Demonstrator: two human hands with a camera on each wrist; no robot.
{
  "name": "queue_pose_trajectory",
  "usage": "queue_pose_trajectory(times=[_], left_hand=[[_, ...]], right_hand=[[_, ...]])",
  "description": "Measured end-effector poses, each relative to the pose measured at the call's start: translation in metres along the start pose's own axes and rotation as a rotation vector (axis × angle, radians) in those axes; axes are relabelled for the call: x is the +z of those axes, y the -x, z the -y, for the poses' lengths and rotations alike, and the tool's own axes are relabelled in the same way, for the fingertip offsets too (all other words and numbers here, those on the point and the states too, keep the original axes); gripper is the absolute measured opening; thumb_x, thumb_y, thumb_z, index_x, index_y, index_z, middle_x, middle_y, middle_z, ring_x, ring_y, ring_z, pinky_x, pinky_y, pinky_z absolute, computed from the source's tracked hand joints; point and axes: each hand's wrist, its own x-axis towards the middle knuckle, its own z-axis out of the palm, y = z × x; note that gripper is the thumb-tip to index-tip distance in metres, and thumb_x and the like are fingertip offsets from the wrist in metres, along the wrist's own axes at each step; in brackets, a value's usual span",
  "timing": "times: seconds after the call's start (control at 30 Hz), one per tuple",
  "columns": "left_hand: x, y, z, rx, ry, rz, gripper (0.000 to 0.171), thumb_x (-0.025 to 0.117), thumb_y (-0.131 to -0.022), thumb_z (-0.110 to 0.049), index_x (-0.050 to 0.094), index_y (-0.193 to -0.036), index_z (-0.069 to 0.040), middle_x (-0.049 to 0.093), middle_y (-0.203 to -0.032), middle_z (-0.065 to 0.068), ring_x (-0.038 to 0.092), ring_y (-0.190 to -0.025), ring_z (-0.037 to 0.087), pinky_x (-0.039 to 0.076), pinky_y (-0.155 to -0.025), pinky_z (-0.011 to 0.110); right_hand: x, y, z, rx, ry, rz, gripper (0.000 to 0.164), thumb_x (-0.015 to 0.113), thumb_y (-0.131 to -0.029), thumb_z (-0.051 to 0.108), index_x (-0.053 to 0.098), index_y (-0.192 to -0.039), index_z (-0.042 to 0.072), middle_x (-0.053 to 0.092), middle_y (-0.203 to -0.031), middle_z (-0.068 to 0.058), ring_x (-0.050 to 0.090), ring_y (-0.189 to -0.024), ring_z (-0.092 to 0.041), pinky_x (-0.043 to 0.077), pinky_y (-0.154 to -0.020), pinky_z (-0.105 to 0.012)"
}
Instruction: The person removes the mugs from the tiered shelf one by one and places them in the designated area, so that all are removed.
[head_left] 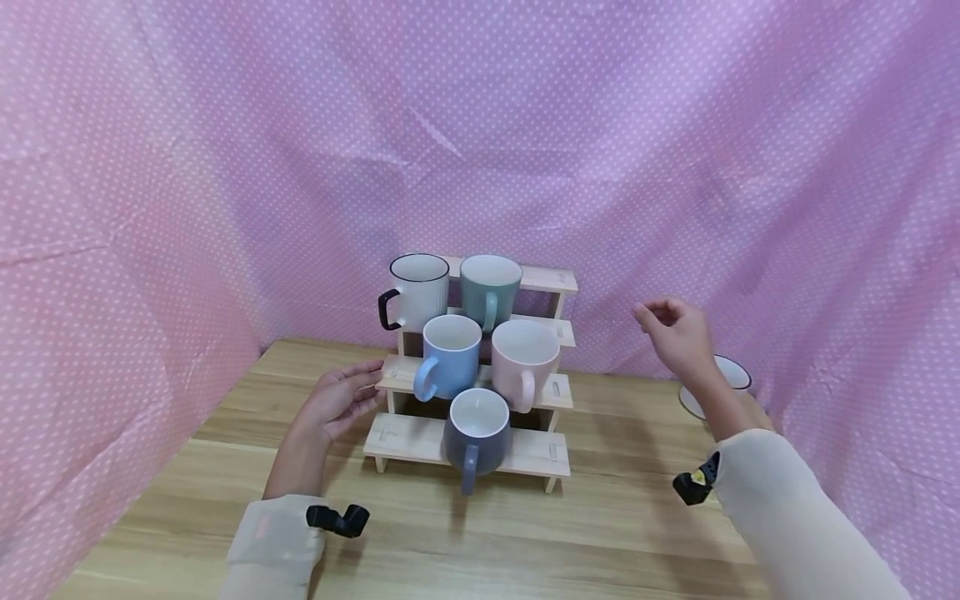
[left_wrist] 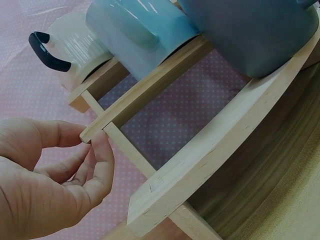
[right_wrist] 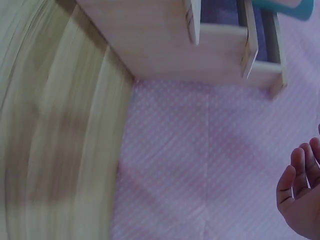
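Note:
A stepped wooden display stand (head_left: pixel 408 437) holds several mugs. On its upper part are a white mug (head_left: pixel 423 296) with a black handle and a green mug (head_left: pixel 480 287). Lower down stand a blue mug (head_left: pixel 457 367) and a pink mug (head_left: pixel 513 358), and a dark grey mug (head_left: pixel 487 450) is on the bottom step. My left hand (head_left: pixel 341 402) pinches the left end of a middle step between thumb and fingers, as the left wrist view shows. To the right of the stand, my right hand (head_left: pixel 681 340) hangs in the air, fingers loosely bent, holding nothing.
Partly hidden behind my right forearm, a white dark-rimmed mug (head_left: pixel 733 372) is on the right of the wooden table (head_left: pixel 420 550). Pink dotted cloth (head_left: pixel 480 125) hangs behind the table and along both sides.

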Motion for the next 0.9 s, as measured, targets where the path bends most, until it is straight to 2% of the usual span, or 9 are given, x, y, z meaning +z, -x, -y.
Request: queue_pose_trajectory(times=[0.1,0.3,0.47,0.6,0.73,0.9], left_hand=[[0.0,0.0,0.0,0.0,0.001,-0.006,0.049,0.052,-0.106,-0.003,0.038,-0.151,0.01,0.06,-0.112,0.004,0.062,-0.092,0.012,0.058,-0.09,0.021],[0.0,-0.001,0.0,-0.004,0.011,0.004,0.051,0.053,-0.106,-0.003,0.037,-0.152,0.01,0.06,-0.112,0.004,0.062,-0.093,0.012,0.057,-0.091,0.022],[-0.001,0.0,0.0,-0.004,0.007,0.004,0.05,0.051,-0.106,-0.001,0.036,-0.151,0.011,0.061,-0.111,0.004,0.063,-0.091,0.012,0.058,-0.089,0.022],[-0.003,0.0,0.001,0.0,0.009,0.007,0.05,0.051,-0.106,-0.002,0.035,-0.151,0.012,0.061,-0.11,0.003,0.063,-0.091,0.011,0.058,-0.088,0.021],[-0.003,-0.001,0.002,0.002,0.009,0.011,0.05,0.051,-0.106,-0.002,0.035,-0.152,0.011,0.061,-0.111,0.003,0.063,-0.091,0.011,0.058,-0.088,0.021],[-0.003,-0.003,0.001,0.005,0.002,0.015,0.049,0.05,-0.107,-0.003,0.035,-0.152,0.01,0.06,-0.113,0.003,0.062,-0.092,0.01,0.058,-0.088,0.02]], right_hand=[[0.014,-0.002,0.016,-0.064,-0.003,0.026,0.033,0.066,-0.102,0.028,0.07,-0.106,-0.005,0.07,-0.093,-0.015,0.063,-0.078,-0.009,0.052,-0.065,-0.013],[0.036,0.0,0.046,-0.16,0.007,0.099,0.028,0.064,-0.103,0.023,0.072,-0.109,-0.003,0.072,-0.094,-0.015,0.064,-0.081,-0.016,0.052,-0.069,-0.015],[0.053,0.005,0.071,-0.204,0.023,0.217,0.036,0.058,-0.106,0.027,0.07,-0.12,-0.003,0.074,-0.1,-0.015,0.068,-0.089,-0.025,0.058,-0.078,-0.033],[0.063,0.008,0.091,-0.224,0.026,0.291,0.037,0.059,-0.106,0.031,0.069,-0.123,0.001,0.074,-0.109,-0.013,0.069,-0.095,-0.029,0.06,-0.083,-0.045],[0.07,0.008,0.107,-0.251,0.031,0.345,0.035,0.059,-0.105,0.033,0.07,-0.123,0.005,0.074,-0.113,-0.009,0.069,-0.097,-0.026,0.06,-0.082,-0.045],[0.078,0.005,0.121,-0.276,0.045,0.393,0.033,0.059,-0.105,0.032,0.071,-0.123,0.006,0.074,-0.108,-0.006,0.066,-0.094,-0.02,0.058,-0.079,-0.038]])
